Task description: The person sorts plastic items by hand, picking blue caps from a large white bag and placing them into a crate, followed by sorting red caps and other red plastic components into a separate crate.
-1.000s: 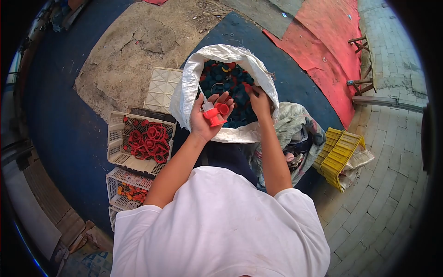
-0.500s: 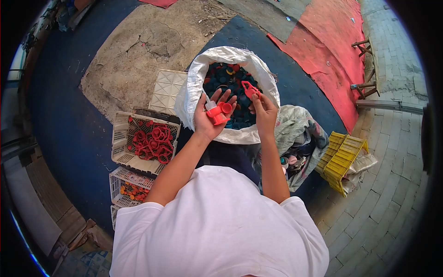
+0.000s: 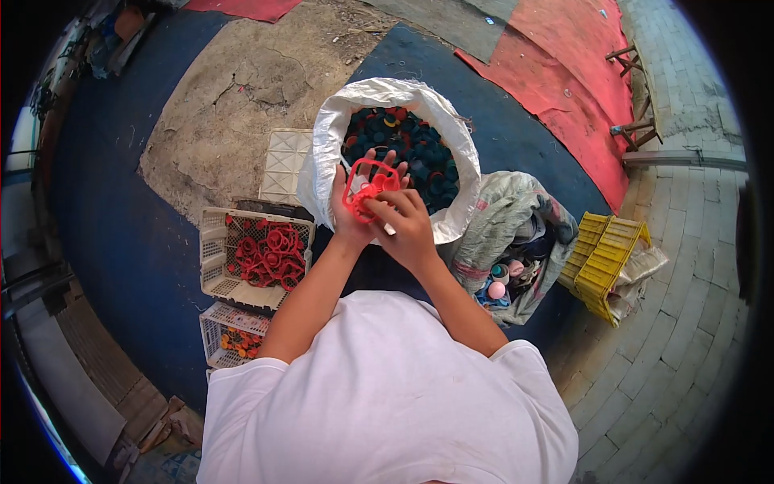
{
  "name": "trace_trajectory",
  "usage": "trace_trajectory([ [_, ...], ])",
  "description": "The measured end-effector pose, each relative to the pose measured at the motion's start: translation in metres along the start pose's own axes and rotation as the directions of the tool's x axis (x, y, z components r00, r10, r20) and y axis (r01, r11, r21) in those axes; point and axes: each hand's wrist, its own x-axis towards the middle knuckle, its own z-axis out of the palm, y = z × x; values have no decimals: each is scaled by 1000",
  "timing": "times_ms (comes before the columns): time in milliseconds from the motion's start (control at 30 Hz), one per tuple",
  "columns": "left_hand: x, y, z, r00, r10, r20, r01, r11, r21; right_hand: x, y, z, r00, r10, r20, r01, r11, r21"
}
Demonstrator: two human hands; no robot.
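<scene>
My left hand (image 3: 352,211) is palm up over the near left rim of a white woven sack (image 3: 329,133), cradling red plastic parts (image 3: 385,181) and a clear piece. My right hand (image 3: 407,222) has its fingers pinched on a red plastic frame (image 3: 349,181), held over the parts in the left palm. Where the two hands meet, the small parts overlap and are hard to tell apart. Inside the sack lie many dark green caps (image 3: 431,157), with a few red and yellow ones among them.
To the left, a white crate (image 3: 211,278) holds red rings, and a lower crate (image 3: 211,327) holds orange and yellow pieces. On the right are an open bag (image 3: 484,214) of mixed items, yellow crates (image 3: 601,258) and a wooden stool (image 3: 637,133).
My right hand has moved left and down from the sack's right side, bringing the red frame onto the parts in my left hand. The view has shifted slightly.
</scene>
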Motion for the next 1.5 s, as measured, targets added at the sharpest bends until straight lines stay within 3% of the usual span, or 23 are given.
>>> trace_trajectory([
  [233,-2,1,-15,998,8,57,-1,992,-127,-9,-11,-2,995,-102,17,103,993,-61],
  [400,-6,3,-23,994,-20,108,30,995,-92,-6,-11,-7,991,-132,23,132,991,-13],
  [633,-10,8,-29,998,-28,60,36,990,-135,-7,3,-15,1000,-25,-17,28,989,147],
  [733,-12,11,-29,998,-56,42,64,979,-196,0,17,-13,974,175,-141,-117,929,350],
  [800,-12,10,-30,998,-56,-15,51,974,-221,5,51,-7,936,279,-215,-194,918,347],
  [867,-12,11,-30,998,-47,-42,36,975,-220,26,68,-7,739,651,-173,-403,633,661],
  [933,-14,11,-29,997,-48,-56,35,977,-212,43,116,0,725,687,-50,-572,641,512],
  [1000,-14,12,-30,998,-47,-52,35,980,-198,49,178,28,792,608,63,-586,727,356],
  [1100,-14,10,-30,998,-43,-53,32,981,-189,62,214,56,624,679,387,-699,707,-112],
  [1200,-13,11,-28,998,-42,-43,33,983,-182,61,228,76,619,642,452,-415,756,-507],
  [1300,-15,11,-25,998,-33,-53,23,982,-186,61,225,74,547,681,487,-425,727,-539],
  [1400,-15,11,-20,996,-19,-92,-1,977,-212,60,225,65,562,681,469,-496,731,-467],
  [1500,-14,9,-17,994,-15,-107,-10,974,-227,50,227,63,671,644,366,-535,763,-362],
])
